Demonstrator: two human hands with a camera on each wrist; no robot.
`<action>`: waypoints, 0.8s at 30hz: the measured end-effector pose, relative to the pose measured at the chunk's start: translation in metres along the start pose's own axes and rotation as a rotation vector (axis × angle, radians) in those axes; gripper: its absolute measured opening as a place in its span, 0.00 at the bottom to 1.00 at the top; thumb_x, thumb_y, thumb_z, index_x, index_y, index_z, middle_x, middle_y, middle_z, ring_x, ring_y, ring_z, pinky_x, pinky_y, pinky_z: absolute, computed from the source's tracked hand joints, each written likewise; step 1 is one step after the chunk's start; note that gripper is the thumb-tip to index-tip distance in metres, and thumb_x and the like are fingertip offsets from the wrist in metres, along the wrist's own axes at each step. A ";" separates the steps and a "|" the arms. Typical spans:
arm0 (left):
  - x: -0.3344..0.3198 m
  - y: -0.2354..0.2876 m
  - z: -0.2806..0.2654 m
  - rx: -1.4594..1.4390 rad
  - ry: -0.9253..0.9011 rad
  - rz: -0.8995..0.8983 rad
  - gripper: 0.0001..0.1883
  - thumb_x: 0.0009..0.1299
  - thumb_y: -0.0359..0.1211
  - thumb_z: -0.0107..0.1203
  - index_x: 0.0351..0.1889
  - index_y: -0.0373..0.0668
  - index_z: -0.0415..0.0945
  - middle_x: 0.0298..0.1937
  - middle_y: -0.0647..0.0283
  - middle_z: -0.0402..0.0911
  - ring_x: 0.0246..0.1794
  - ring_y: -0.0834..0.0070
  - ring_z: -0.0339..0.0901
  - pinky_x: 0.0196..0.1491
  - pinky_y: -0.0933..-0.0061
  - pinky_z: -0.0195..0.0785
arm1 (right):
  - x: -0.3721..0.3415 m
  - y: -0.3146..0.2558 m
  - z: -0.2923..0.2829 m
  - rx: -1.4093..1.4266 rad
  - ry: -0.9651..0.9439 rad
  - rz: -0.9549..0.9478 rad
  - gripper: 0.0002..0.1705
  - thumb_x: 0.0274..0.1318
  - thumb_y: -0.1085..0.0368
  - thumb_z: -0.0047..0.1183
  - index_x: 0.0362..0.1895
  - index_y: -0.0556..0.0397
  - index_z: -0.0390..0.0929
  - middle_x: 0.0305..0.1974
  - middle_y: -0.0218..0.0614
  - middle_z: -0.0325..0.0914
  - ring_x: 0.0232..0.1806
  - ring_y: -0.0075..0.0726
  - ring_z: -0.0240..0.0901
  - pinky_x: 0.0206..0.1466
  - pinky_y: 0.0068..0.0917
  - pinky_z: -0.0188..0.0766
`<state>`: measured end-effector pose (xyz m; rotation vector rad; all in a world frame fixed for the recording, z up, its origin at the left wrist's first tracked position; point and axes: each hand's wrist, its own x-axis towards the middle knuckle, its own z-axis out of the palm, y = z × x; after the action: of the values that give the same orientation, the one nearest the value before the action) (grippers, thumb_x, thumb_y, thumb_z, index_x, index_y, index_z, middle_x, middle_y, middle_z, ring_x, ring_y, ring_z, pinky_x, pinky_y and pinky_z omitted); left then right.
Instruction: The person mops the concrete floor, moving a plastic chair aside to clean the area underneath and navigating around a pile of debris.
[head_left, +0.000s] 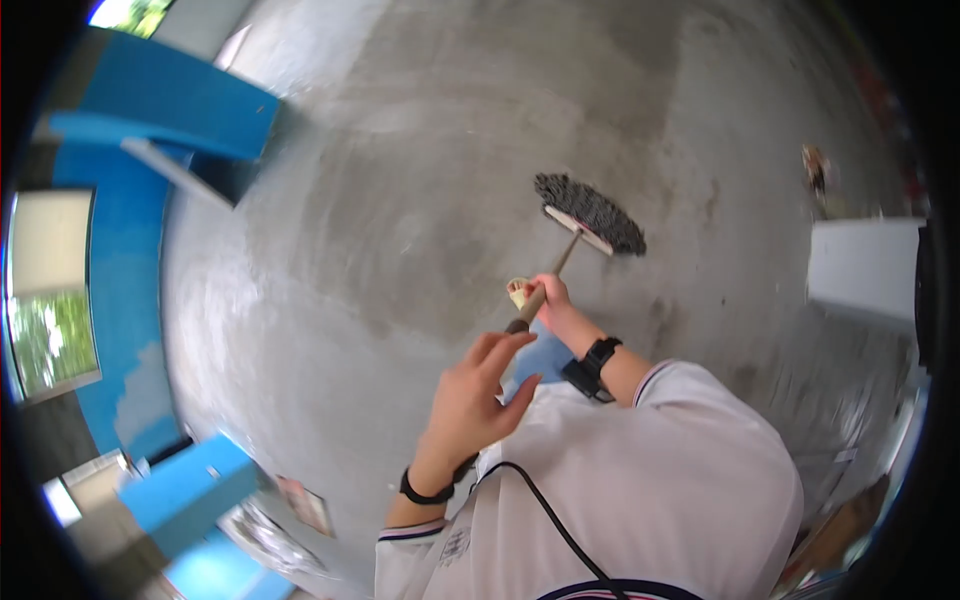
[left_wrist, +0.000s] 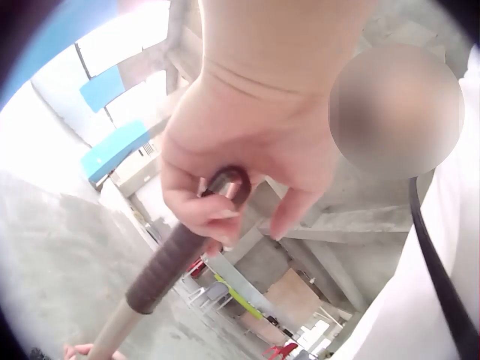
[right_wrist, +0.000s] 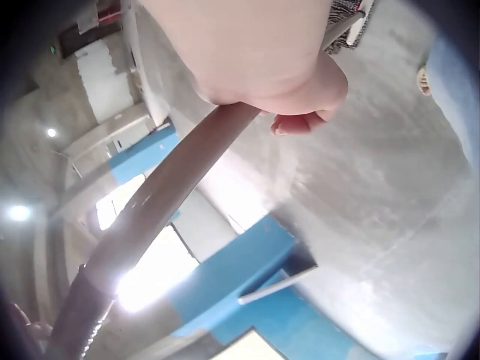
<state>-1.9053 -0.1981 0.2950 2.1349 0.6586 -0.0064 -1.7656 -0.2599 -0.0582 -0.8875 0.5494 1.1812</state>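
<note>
Both left grip (head_left: 470, 395) and right grip (head_left: 552, 293) curl round the mop handle (right_wrist: 178, 184).

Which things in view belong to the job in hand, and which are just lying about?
Part of the job, seemingly floor mopping:
- mop handle, gripped by the right hand, its top end in the left hand
- grey mop head
- floor under it

Apparently just lying about:
- white boxy object, right
- flat panel, lower left
</note>
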 end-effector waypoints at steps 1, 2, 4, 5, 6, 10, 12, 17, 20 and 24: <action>0.022 0.006 -0.014 -0.121 -0.136 0.059 0.19 0.59 0.31 0.59 0.50 0.42 0.75 0.45 0.57 0.76 0.23 0.72 0.73 0.29 0.75 0.69 | 0.001 -0.012 0.003 0.049 0.027 -0.019 0.06 0.48 0.66 0.48 0.30 0.55 0.69 0.27 0.39 0.72 0.27 0.34 0.70 0.35 0.29 0.70; 0.046 0.010 -0.024 -0.237 -0.257 0.134 0.19 0.58 0.30 0.58 0.50 0.41 0.75 0.45 0.57 0.76 0.22 0.76 0.71 0.28 0.78 0.67 | 0.006 -0.032 0.010 0.141 0.056 -0.011 0.06 0.49 0.66 0.48 0.29 0.55 0.69 0.27 0.38 0.72 0.27 0.33 0.69 0.35 0.28 0.70; 0.079 0.018 -0.026 -0.243 -0.405 0.305 0.22 0.58 0.28 0.55 0.53 0.37 0.73 0.48 0.59 0.76 0.26 0.79 0.71 0.30 0.81 0.65 | -0.008 -0.068 0.021 0.274 0.087 -0.040 0.06 0.50 0.65 0.48 0.29 0.55 0.69 0.27 0.37 0.71 0.27 0.32 0.69 0.35 0.27 0.69; 0.093 0.025 -0.019 -0.368 -0.458 0.364 0.24 0.59 0.29 0.55 0.55 0.37 0.71 0.49 0.60 0.75 0.28 0.80 0.71 0.32 0.81 0.64 | -0.024 -0.087 0.023 0.331 0.032 -0.060 0.06 0.50 0.67 0.49 0.30 0.55 0.68 0.27 0.37 0.71 0.28 0.33 0.70 0.34 0.27 0.71; 0.106 0.031 -0.010 -0.495 -0.512 0.419 0.25 0.60 0.30 0.54 0.58 0.36 0.69 0.51 0.60 0.75 0.30 0.80 0.71 0.34 0.81 0.64 | -0.034 -0.103 0.020 0.382 -0.025 -0.086 0.06 0.49 0.69 0.50 0.30 0.55 0.66 0.28 0.36 0.71 0.29 0.33 0.72 0.33 0.26 0.72; 0.153 0.032 0.017 -0.646 -0.959 0.414 0.24 0.66 0.35 0.51 0.60 0.35 0.66 0.54 0.59 0.74 0.35 0.79 0.70 0.38 0.79 0.63 | -0.064 -0.120 -0.010 0.624 -0.214 0.033 0.11 0.52 0.64 0.52 0.36 0.59 0.68 0.29 0.34 0.71 0.29 0.26 0.72 0.34 0.20 0.72; 0.169 0.028 0.026 -0.567 -1.131 0.492 0.22 0.69 0.35 0.48 0.59 0.35 0.67 0.48 0.61 0.77 0.35 0.79 0.71 0.39 0.79 0.63 | -0.118 -0.109 0.014 0.557 -0.105 -0.096 0.15 0.53 0.63 0.53 0.39 0.62 0.69 0.30 0.35 0.72 0.28 0.23 0.73 0.32 0.17 0.71; 0.205 -0.028 0.080 -0.579 -1.305 0.203 0.11 0.70 0.32 0.45 0.44 0.40 0.76 0.33 0.68 0.78 0.27 0.84 0.71 0.29 0.83 0.62 | -0.230 -0.025 0.081 0.705 0.020 -0.294 0.16 0.53 0.67 0.52 0.46 0.61 0.68 0.36 0.39 0.75 0.28 0.24 0.72 0.24 0.19 0.72; 0.239 -0.127 0.149 -0.152 -1.131 0.155 0.16 0.66 0.40 0.53 0.49 0.44 0.74 0.36 0.65 0.80 0.28 0.80 0.71 0.31 0.83 0.64 | -0.242 0.050 0.104 0.623 0.166 -0.249 0.21 0.55 0.69 0.51 0.52 0.58 0.62 0.39 0.40 0.74 0.24 0.27 0.70 0.20 0.22 0.71; 0.180 -0.182 0.166 0.451 -1.003 0.047 0.27 0.59 0.46 0.61 0.57 0.56 0.70 0.43 0.61 0.74 0.33 0.72 0.72 0.33 0.76 0.70 | -0.275 0.128 0.161 0.666 0.241 -0.250 0.26 0.58 0.71 0.45 0.61 0.52 0.56 0.38 0.38 0.72 0.22 0.25 0.68 0.18 0.21 0.67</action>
<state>-1.7960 -0.1547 0.0132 2.1882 -0.0074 -1.2074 -1.9847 -0.2639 0.2054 -0.4995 0.9305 0.5978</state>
